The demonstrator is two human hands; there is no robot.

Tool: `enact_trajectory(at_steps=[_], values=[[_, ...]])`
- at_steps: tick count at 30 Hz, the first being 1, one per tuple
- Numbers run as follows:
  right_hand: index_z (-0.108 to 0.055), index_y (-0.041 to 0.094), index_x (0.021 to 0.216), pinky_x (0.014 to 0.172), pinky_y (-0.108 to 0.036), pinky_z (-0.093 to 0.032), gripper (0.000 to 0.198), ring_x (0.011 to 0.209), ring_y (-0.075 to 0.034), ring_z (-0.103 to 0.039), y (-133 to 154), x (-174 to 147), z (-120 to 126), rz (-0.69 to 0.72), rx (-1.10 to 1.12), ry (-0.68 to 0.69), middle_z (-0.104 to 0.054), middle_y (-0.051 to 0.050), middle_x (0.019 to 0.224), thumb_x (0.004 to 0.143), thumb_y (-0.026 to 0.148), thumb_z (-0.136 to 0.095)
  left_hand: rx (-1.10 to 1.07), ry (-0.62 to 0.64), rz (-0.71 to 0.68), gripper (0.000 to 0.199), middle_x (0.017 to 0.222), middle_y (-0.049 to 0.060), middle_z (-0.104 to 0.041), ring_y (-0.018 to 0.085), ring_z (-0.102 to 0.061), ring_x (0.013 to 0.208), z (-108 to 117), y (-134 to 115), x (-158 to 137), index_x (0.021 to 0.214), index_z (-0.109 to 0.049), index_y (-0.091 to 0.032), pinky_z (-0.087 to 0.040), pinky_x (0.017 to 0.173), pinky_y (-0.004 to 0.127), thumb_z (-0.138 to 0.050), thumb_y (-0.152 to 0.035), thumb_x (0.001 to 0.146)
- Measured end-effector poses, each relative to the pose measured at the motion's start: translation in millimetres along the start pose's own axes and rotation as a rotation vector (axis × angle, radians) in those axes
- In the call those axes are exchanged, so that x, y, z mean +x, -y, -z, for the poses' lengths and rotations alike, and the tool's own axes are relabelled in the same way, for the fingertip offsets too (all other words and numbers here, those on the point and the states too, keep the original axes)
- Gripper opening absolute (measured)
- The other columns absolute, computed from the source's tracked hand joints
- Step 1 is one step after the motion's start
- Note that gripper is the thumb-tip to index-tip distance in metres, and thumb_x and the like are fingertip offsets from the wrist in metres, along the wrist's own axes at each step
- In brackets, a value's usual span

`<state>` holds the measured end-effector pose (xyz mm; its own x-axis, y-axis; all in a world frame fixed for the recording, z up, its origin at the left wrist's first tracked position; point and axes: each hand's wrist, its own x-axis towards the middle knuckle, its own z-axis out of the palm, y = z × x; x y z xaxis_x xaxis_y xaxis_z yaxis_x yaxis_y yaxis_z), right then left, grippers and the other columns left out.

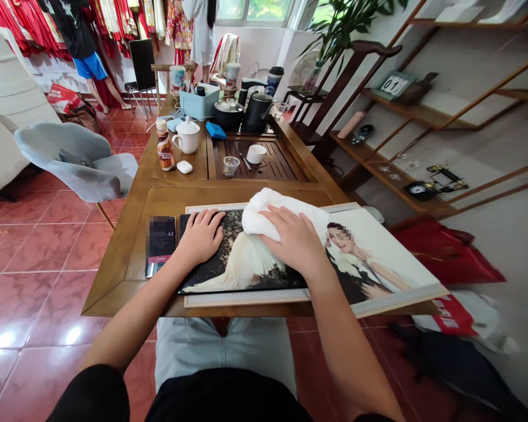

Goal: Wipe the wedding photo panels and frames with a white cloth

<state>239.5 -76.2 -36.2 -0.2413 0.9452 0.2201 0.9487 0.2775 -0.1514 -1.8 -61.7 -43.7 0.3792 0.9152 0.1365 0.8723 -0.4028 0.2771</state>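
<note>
A photo album (215, 278) lies near the front edge of the wooden table, with a dark page showing a pale gown. Flat on this page's left part rests my left hand (202, 236), its fingers spread and nothing in it. My right hand (290, 237) grips a folded white cloth (268, 211) and presses it on the page's upper right part. Beside the dark page, on the right, is a light box lid or cover (382, 234) bearing a printed portrait. A phone (161, 246) with its screen lit lies left of the album.
Farther back on the table (127, 264) stand a bottle (165, 146), a lidded white mug (187, 138), a small plastic cup (231, 166), a white cup (256, 154) and a black kettle (258, 113). A grey chair (77, 158) is at the left, shelves (422, 117) at the right. Two people stand far back.
</note>
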Motion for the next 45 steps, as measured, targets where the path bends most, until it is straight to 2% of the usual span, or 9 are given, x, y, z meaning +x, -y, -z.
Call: enact_trajectory(at_steps=[3, 7, 11, 16, 22, 30, 35, 45], values=[[-0.056, 0.024, 0.144, 0.119, -0.065, -0.03, 0.051, 0.146, -0.037, -0.042, 10, 1, 1, 0.047, 0.011, 0.054, -0.051, -0.01, 0.156, 0.098, 0.043, -0.052, 0.008, -0.01, -0.006, 0.043, 0.155, 0.009, -0.051, 0.026, -0.044, 0.145, -1, 0, 0, 0.146, -0.05, -0.022, -0.025, 0.126, 0.05, -0.036, -0.028, 0.105], [-0.053, 0.026, 0.148, 0.121, -0.062, -0.029, 0.054, 0.148, -0.036, -0.04, 31, 2, 0, 0.178, 0.04, 0.099, -0.047, -0.008, 0.16, 0.096, 0.04, -0.055, 0.018, -0.007, -0.029, 0.044, 0.155, 0.009, -0.05, 0.027, -0.043, 0.145, -2, 3, 0, 0.146, -0.049, -0.022, -0.026, 0.125, 0.052, -0.036, -0.028, 0.105], [-0.052, 0.026, 0.149, 0.122, -0.061, -0.029, 0.056, 0.149, -0.036, -0.039, 41, 2, -1, 0.197, 0.061, 0.105, -0.046, -0.007, 0.16, 0.095, 0.037, -0.057, 0.014, 0.002, -0.043, 0.044, 0.156, 0.009, -0.05, 0.027, -0.043, 0.145, -2, 4, -1, 0.147, -0.048, -0.023, -0.025, 0.125, 0.052, -0.036, -0.028, 0.105], [-0.055, 0.026, 0.146, 0.122, -0.06, -0.029, 0.052, 0.148, -0.033, -0.041, 28, 3, 1, 0.129, 0.073, 0.087, -0.05, -0.005, 0.158, 0.095, 0.037, -0.057, 0.016, -0.02, -0.034, 0.043, 0.154, 0.009, -0.052, 0.026, -0.044, 0.144, -2, 3, 0, 0.146, -0.049, -0.022, -0.027, 0.125, 0.051, -0.035, -0.029, 0.106], [-0.057, 0.023, 0.142, 0.119, -0.064, -0.032, 0.05, 0.146, -0.037, -0.043, -4, -1, 0, -0.001, 0.054, 0.018, -0.052, -0.01, 0.156, 0.096, 0.041, -0.054, 0.005, -0.019, -0.015, 0.044, 0.155, 0.009, -0.051, 0.027, -0.044, 0.145, -3, 2, 0, 0.147, -0.049, -0.022, -0.026, 0.125, 0.052, -0.035, -0.029, 0.105], [-0.058, 0.02, 0.142, 0.117, -0.065, -0.034, 0.051, 0.145, -0.039, -0.043, -14, -9, 0, -0.007, 0.063, 0.012, -0.051, -0.012, 0.156, 0.096, 0.043, -0.053, -0.003, -0.03, -0.025, 0.045, 0.155, 0.008, -0.051, 0.027, -0.045, 0.144, -2, 3, 1, 0.147, -0.05, -0.022, -0.026, 0.126, 0.053, -0.036, -0.028, 0.104], [-0.057, 0.022, 0.142, 0.117, -0.064, -0.036, 0.05, 0.145, -0.037, -0.044, -14, -30, 2, 0.011, 0.05, -0.003, -0.05, -0.011, 0.157, 0.096, 0.04, -0.053, 0.004, -0.036, -0.034, 0.045, 0.154, 0.008, -0.052, 0.027, -0.044, 0.145, -3, 3, 0, 0.147, -0.049, -0.021, -0.026, 0.126, 0.053, -0.036, -0.029, 0.104], [-0.051, 0.025, 0.145, 0.116, -0.062, -0.037, 0.049, 0.144, -0.034, -0.046, -6, -108, 6, 0.07, -0.003, -0.091, -0.051, -0.01, 0.156, 0.097, 0.035, -0.05, 0.012, -0.028, -0.038, 0.046, 0.155, 0.01, -0.051, 0.028, -0.044, 0.145, 0, 0, 0, 0.147, -0.05, -0.02, -0.026, 0.126, 0.053, -0.036, -0.028, 0.104]])
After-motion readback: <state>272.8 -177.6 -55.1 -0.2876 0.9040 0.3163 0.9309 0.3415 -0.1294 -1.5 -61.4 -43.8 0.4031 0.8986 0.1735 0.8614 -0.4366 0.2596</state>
